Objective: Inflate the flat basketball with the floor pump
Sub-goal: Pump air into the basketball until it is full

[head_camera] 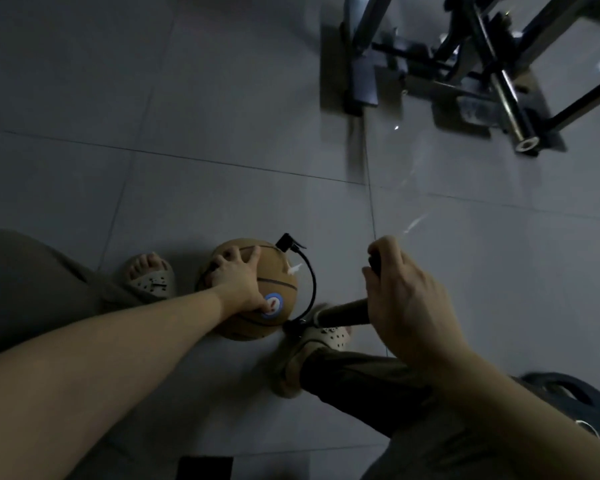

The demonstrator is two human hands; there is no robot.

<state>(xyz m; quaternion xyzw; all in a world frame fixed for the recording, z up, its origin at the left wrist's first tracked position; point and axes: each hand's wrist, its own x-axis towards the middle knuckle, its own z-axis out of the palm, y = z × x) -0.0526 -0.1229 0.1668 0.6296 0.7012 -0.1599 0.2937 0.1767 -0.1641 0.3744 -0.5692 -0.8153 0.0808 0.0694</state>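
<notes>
My left hand [238,275] lies spread on top of the basketball [279,271], fingers straight and splayed, palm pressing down, gripping nothing. The tan ball sits on the grey tiled floor [222,168], just in front of me, between my two feet. My left foot [149,275], in a pale perforated slipper, is just beside the ball.

My right hand [406,299] is curled round the pump handle [374,264], whose dark end pokes out past my fingers. Below it the pump barrel [343,315] slants down towards my right foot [326,336], which is at the pump's base. I cannot tell whether the foot stands on it.

A black hose [313,282] arcs from that base up round the ball's right side to the hose head [286,242], which touches the ball's far upper edge. Whether the needle is in the valve I cannot tell.

A metal frame [465,64] stands on the floor well apart, at the upper right.
</notes>
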